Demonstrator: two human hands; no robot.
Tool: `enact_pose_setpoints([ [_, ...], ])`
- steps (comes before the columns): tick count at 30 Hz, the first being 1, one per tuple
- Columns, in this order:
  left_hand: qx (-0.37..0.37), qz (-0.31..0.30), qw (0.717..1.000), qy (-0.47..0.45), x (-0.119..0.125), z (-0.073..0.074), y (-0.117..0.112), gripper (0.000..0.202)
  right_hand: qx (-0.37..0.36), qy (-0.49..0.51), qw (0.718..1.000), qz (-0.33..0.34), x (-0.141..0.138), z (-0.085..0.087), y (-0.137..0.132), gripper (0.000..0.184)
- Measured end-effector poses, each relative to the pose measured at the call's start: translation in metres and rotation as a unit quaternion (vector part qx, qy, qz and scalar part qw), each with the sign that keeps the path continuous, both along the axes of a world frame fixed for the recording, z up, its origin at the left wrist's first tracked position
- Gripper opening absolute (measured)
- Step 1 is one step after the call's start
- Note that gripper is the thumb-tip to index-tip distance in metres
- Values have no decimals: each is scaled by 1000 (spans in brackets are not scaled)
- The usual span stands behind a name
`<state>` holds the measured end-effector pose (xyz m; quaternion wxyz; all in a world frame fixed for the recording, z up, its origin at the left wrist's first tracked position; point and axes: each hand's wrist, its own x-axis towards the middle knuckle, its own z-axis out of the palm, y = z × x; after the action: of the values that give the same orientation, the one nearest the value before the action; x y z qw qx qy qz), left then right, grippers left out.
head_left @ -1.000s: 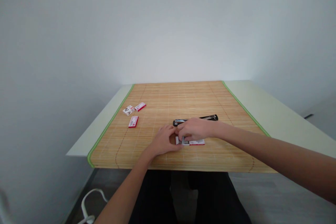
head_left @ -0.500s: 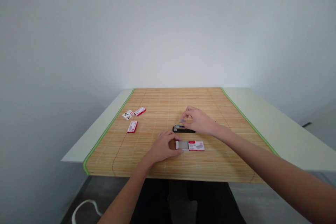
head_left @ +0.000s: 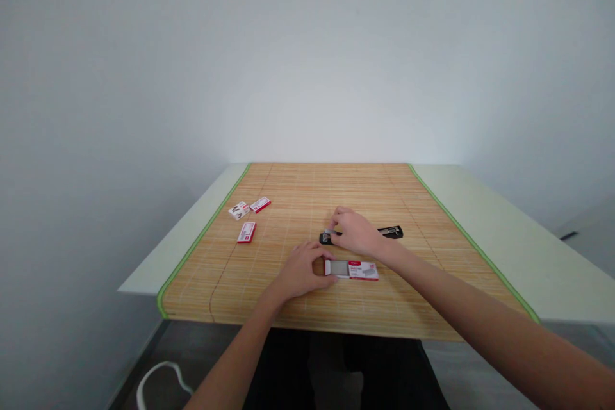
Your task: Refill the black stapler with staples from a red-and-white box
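My left hand has its thumb and fingers closed around the left end of a red-and-white staple box lying on the mat. The box's left part is open and shows a greyish inside. A black stapler lies opened out just beyond the box. Over its left half, my right hand pinches a small grey strip of staples between thumb and fingers. The strip is low at the stapler's left end; whether it touches cannot be made out. The hand hides the stapler's middle.
Three small boxes lie at the left of the bamboo mat: a red-and-white box, another red-and-white box and a white box with dark pictures. A white table shows on both sides, with a wall behind.
My right hand has come down and a little right with the staple strip, to the stapler's left end. My left hand stays on the box. The whole view has shifted slightly.
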<state>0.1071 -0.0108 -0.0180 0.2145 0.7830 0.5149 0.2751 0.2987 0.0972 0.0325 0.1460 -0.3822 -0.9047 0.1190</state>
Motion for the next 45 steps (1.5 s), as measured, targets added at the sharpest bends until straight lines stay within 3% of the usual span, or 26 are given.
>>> enact_pose_setpoints([
  [23, 6, 1, 1000, 0, 0, 0, -1, 37, -18, -17, 999, 21, -1, -4, 11, 8],
  [28, 8, 3, 1000, -4, 0, 0, -1, 38, -6, -7, 999, 32, 11, 3, 14, 17],
  [33, 12, 9, 999, -51, 0, -4, -2, 43, 2, -8, 998, 59, 31, 4, 14, 6],
  [36, 20, 73, 990, -116, -5, -9, 5, 38, 2, -6, 998, 64, 38, -1, 13, 6],
  [39, 60, 146, 981, -109, -10, -16, 20, 37, -3, 10, 998, 61, 42, -7, 14, 10],
  [42, 71, 138, 987, -42, -11, -20, 38, 44, -9, 25, 998, 55, 45, -11, 16, 14],
  [45, 56, 126, 990, 10, -9, -22, 50, 36, -10, 32, 998, 57, 45, -14, 17, 15],
])
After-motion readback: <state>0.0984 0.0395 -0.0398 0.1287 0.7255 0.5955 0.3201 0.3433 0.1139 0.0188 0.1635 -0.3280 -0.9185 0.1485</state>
